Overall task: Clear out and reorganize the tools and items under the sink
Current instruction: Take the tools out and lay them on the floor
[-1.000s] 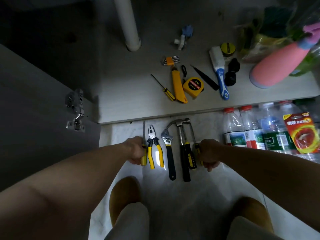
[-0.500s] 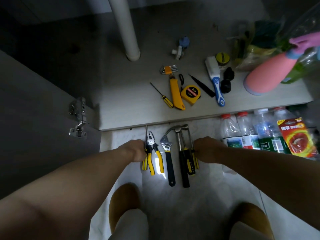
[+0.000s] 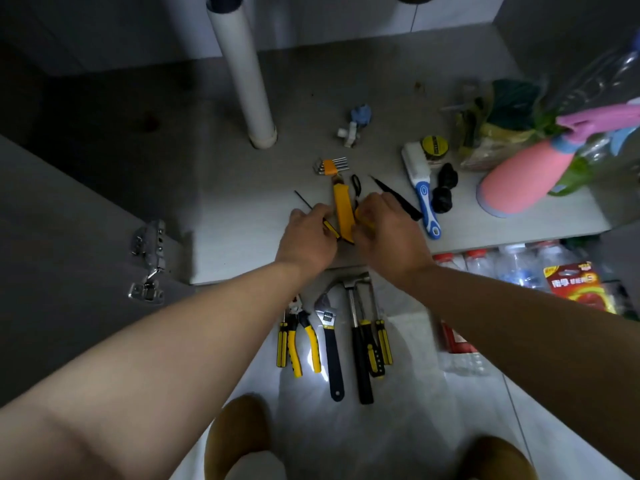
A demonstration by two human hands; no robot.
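Note:
On the cabinet floor [image 3: 242,209] under the sink, my left hand [image 3: 308,237] grips the yellow-and-black handle of a small screwdriver [image 3: 306,200]. My right hand [image 3: 388,233] closes over the yellow tape measure [image 3: 362,216], mostly hidden under the fingers. A yellow utility knife [image 3: 341,209] lies between the two hands. Behind it lies a hex key set [image 3: 330,166]. On the tiled floor in front lie pliers [image 3: 301,337], an adjustable wrench [image 3: 329,341], a hammer [image 3: 358,341] and two more screwdrivers in a row.
A white drain pipe [image 3: 246,81] stands at the back. A blue-handled brush [image 3: 420,188], black tweezers [image 3: 394,197], a pink spray bottle [image 3: 526,178] and bags sit to the right. Water bottles [image 3: 512,261] stand on the floor at right. An open cabinet door with hinge [image 3: 149,258] is at left.
Both hands left the tools lined up on the tiled floor and reached forward into the cabinet, the left onto the small screwdriver and the right onto the tape measure.

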